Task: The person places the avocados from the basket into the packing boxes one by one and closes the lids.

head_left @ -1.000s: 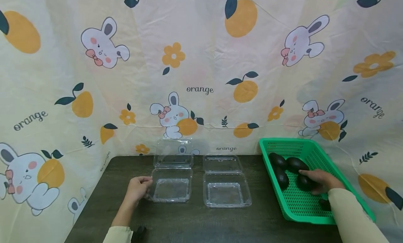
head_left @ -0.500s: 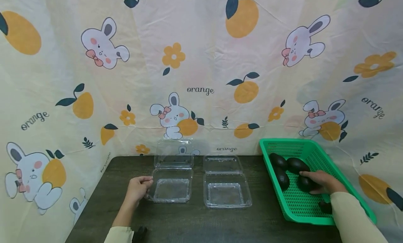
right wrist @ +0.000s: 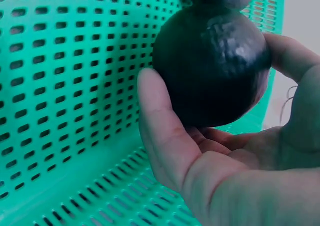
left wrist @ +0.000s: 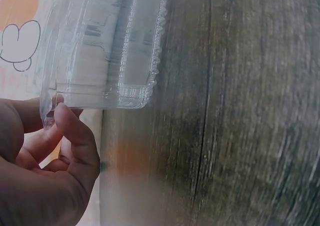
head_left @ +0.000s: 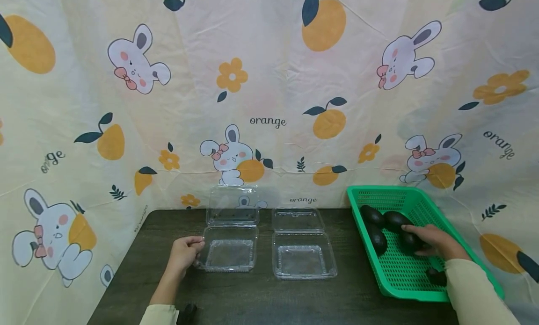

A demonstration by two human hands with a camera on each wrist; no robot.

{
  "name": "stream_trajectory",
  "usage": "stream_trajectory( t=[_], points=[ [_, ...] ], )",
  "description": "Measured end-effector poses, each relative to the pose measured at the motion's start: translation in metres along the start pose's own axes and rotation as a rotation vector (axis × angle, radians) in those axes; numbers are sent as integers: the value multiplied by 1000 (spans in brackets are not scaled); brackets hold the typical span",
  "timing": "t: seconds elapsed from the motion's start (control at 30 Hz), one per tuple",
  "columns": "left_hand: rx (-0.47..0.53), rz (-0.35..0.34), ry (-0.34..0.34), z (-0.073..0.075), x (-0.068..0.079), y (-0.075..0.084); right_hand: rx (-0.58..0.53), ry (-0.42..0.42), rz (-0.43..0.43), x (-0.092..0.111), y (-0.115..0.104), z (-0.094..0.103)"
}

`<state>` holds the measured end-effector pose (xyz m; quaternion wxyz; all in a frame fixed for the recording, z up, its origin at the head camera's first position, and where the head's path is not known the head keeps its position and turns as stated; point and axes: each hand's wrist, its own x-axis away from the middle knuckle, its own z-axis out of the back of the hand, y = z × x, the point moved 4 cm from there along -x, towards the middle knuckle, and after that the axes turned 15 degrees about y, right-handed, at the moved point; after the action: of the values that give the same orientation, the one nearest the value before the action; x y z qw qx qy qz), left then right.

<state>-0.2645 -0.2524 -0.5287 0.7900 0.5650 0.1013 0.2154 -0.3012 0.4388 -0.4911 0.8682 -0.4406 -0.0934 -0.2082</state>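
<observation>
My left hand [head_left: 183,255] pinches the left rim of a clear plastic clamshell box [head_left: 230,249], whose lid stands open at the back. The left wrist view shows thumb and finger on the rim's corner [left wrist: 50,110]. Over on the right, my right hand [head_left: 433,241] grips a dark avocado [head_left: 409,243] inside the green basket [head_left: 385,280]. Its fingers curl round the avocado [right wrist: 210,70] in the right wrist view. Several more avocados lie in the basket, one [head_left: 396,220] just behind the held one and another [head_left: 377,241] to its left.
A second open clamshell box [head_left: 304,262] stands between the first box and the basket. A small dark piece [head_left: 436,277] lies near the basket's front. The dark wooden table [head_left: 252,301] backs onto a printed cloth [head_left: 278,82].
My right hand and the avocado in it have shifted very slightly to the right within the basket. The left hand stays at the box rim.
</observation>
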Motion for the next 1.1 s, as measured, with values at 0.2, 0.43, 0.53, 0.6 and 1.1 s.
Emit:
stream_trajectory(
  t=[0.2, 0.43, 0.53, 0.6, 1.1],
  points=[
    [4, -5, -15, -2, 0, -1, -8, -16, 30, 3, -7, 6],
    [3, 4, -13, -1, 2, -1, 34, -17, 84, 3, -15, 10],
    [2, 0, -5, -1, 2, -1, 39, -6, 111, 4, -24, 12],
    [1, -2, -3, -1, 2, -1, 24, -1, 123, 4, -30, 13],
    [-4, -3, -1, 0, 1, -1, 60, 19, 248, 30, -86, 5]
  ],
)
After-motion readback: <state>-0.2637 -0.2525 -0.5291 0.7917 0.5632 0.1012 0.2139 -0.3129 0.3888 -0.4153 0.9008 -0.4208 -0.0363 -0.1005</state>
